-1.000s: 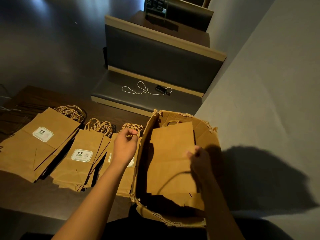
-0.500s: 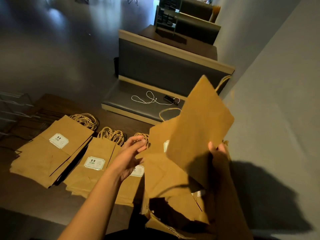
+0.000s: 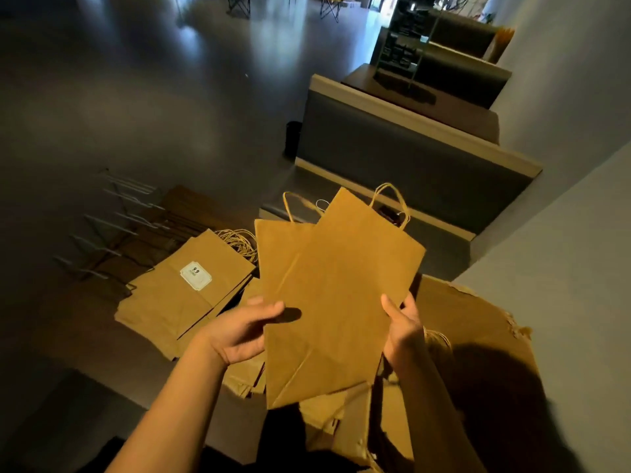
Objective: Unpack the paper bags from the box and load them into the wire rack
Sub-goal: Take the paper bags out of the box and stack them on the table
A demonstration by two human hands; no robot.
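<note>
I hold a small fan of flat brown paper bags (image 3: 336, 288) with twisted handles up in front of me, above the table. My left hand (image 3: 244, 331) grips their left edge, thumb on the front. My right hand (image 3: 404, 327) grips the right edge, thumb over the front. The torn cardboard box (image 3: 478, 322) lies below and to the right, partly hidden by the bags and my right arm. A stack of flat bags with a white label (image 3: 186, 288) rests on the table to the left. The wire rack (image 3: 112, 230) stands at the table's far left, dim.
A grey upholstered bench (image 3: 409, 172) with a pale wooden rim stands beyond the table. A grey wall (image 3: 563, 250) runs close along the right. More bags lie under my hands on the dark table (image 3: 68, 336). Shiny floor stretches off to the left.
My right hand lifted the bags out of the box and brought them over in front of me. My left hand left the table stacks and took hold of their left edge. The view tilted up.
</note>
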